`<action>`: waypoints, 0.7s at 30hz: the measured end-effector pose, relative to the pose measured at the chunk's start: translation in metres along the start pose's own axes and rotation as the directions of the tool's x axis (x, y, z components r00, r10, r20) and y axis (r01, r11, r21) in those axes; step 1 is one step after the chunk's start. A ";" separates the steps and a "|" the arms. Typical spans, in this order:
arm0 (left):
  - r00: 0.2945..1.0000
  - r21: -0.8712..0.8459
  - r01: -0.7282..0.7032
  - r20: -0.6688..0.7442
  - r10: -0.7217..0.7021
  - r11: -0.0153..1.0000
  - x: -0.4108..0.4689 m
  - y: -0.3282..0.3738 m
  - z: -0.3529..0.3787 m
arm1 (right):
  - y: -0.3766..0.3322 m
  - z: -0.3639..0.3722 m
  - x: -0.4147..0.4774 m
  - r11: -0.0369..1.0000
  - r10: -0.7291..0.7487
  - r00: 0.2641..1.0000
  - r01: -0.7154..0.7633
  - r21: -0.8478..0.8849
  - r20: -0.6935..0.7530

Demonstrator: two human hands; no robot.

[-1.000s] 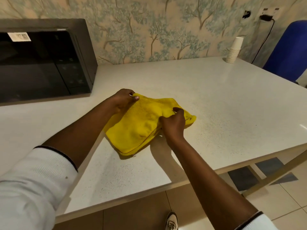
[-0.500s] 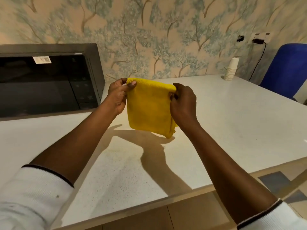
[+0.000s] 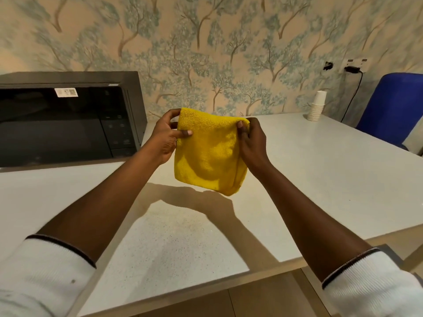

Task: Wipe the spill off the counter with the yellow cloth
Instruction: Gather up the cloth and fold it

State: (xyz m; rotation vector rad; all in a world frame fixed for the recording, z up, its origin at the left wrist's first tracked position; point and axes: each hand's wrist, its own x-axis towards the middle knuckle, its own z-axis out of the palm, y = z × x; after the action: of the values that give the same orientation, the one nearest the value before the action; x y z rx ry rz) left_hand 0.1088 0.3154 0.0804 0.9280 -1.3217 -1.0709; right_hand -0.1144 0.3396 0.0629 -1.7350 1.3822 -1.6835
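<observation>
Yellow cloth is the item under review, and we find it held clear of the counter, folded into a thick pad and hanging between both hands just in front of the wall. Starting at the left, a dark microwave stands on the counter against the wall, well apart from the cloth. Next, our left hand grips the cloth's upper left edge, thumb on the near face and fingers behind. The cloth itself reads as soft, light terry: it sags in the middle, its lower corner droops, and the layers bunch along the right side. We judge it will not slip readily, will bear no damage from squeezing, and will flop open if held by one corner only. Our right hand clamps the upper right edge, folded layers gathered under the fingers. For wiping, we would advise a flat palm over the folded pad rather than an edge pinch. No spill is discernible to us on the pale speckled surface below. Farther right, a stack of paper cups stands near the wall, beside a blue chair.
</observation>
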 end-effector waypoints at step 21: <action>0.998 0.246 0.025 -0.064 -0.010 0.969 0.030 -0.062 0.051 | 0.088 -0.009 0.043 0.999 0.044 0.985 -0.039 -0.032 0.167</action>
State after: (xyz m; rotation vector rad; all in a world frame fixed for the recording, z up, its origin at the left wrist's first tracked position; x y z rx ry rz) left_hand 0.0524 0.2734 0.0323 1.1503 -1.4184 -0.8961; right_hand -0.1644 0.2679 0.0188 -1.8051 1.3618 -1.4663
